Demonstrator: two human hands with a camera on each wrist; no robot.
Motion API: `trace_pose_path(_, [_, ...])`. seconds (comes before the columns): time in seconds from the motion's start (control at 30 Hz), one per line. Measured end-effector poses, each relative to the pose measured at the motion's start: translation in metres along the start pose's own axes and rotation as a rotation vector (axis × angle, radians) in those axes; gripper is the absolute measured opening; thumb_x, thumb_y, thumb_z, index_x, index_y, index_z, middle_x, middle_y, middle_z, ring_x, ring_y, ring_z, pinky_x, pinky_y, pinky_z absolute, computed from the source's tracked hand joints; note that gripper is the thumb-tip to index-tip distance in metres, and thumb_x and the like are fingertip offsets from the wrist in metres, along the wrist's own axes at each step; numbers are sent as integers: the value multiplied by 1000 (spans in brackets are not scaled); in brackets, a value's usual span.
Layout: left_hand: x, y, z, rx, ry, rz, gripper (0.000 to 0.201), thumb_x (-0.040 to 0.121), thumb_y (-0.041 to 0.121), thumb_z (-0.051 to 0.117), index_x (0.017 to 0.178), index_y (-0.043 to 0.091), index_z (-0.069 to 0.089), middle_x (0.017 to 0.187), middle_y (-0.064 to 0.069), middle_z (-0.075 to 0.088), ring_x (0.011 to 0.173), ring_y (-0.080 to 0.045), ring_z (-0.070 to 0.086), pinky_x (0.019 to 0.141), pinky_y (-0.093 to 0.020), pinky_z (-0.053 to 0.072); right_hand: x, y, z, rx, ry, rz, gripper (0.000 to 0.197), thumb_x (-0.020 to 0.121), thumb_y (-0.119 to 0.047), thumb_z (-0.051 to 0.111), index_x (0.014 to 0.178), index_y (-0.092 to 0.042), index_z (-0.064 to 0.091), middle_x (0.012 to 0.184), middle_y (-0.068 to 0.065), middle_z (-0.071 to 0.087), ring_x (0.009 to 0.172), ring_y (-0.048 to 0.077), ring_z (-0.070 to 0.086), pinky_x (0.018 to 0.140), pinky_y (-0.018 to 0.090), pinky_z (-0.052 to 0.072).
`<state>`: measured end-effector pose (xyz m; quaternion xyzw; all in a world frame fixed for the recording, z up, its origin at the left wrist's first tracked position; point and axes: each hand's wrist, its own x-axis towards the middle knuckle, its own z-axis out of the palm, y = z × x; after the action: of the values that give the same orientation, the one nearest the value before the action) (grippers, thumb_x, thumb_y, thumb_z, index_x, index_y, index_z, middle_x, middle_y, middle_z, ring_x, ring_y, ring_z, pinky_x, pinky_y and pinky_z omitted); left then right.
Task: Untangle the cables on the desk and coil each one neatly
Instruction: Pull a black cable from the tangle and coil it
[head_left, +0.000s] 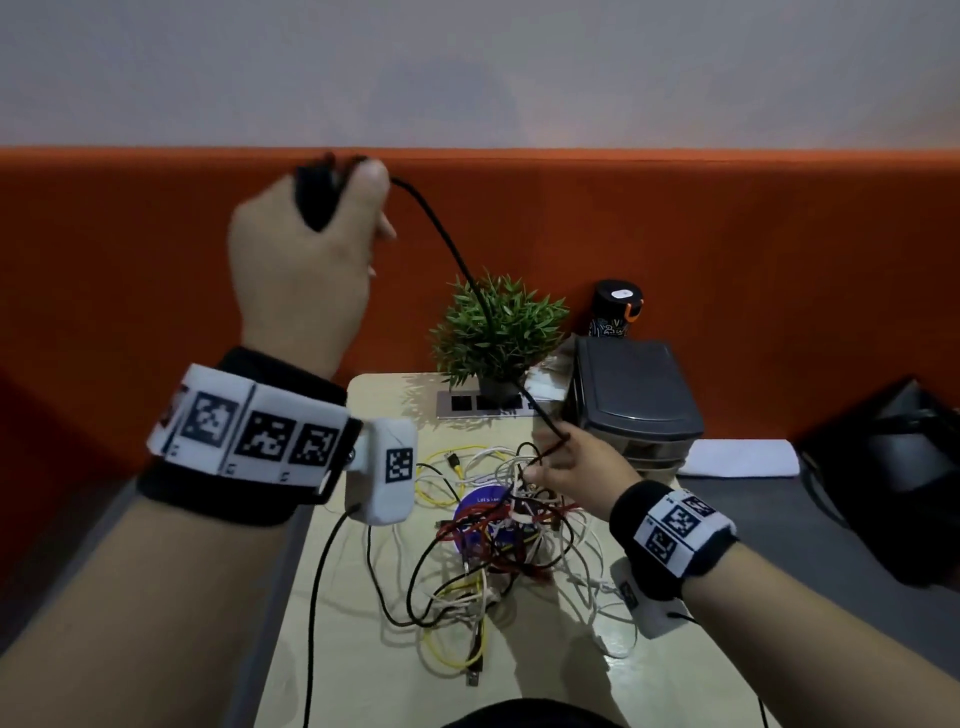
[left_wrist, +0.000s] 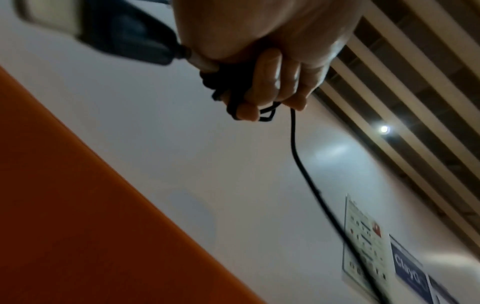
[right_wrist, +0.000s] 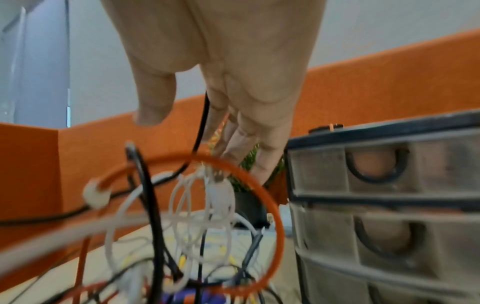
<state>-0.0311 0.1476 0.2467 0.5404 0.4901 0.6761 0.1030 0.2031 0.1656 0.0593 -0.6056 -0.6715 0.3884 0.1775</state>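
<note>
left wrist view blurred; the dark object at its upper left cannot be identified. right wrist view soft, cable ends unreadable. tangle of cables (head_left: 493, 540) (white, yellow, red, black) lies mid-desk over a blue disc whose print is mostly covered. desk (head_left: 322, 623) is pale wood, backed by an orange partition (head_left: 727, 218) under a grey wall; potted plant (head_left: 498, 332) and grey drawer unit (head_left: 631, 400) stand at the far edge. left hand (head_left: 306, 249) raised high in front of the partition, fingers curled round a bunched coil of black cable (head_left: 447, 234). that cable runs taut down to the right hand (head_left: 576, 462), low over the tangle, fingers extended downward; the black cable passes between them, and i cannot tell whether they pinch it.
</note>
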Motion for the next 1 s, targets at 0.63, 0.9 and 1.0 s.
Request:
trace_pose_path(0.63, [-56, -15, 36, -888, -769, -488, 28, 93, 19, 45, 105, 1, 63, 48, 7, 36, 38, -7, 31, 56, -25, 41, -9, -95, -29, 642, 285, -455, 25, 102, -22, 40, 100, -36, 61, 56, 0, 39, 42, 8, 33, 41, 24, 27])
trace_pose_path(0.9, [-53, -16, 37, -787, -667, -375, 42, 88, 2, 41, 130, 5, 43, 100, -4, 71, 86, -15, 68, 79, -26, 52, -38, -81, 4, 230, -164, -289, 30, 103, -25, 36, 128, -35, 49, 64, -1, 55, 51, 9, 49, 51, 23, 41])
trace_pose_path(1.0, [-52, -23, 36, -637, -636, -347, 46, 87, 5, 42, 133, 7, 40, 100, -4, 72, 92, -19, 68, 88, -30, 51, -52, -86, -2, -16, -213, -375, 24, 102, -32, 36, 106, -50, 51, 62, -8, 48, 55, 8, 45, 56, 26, 38])
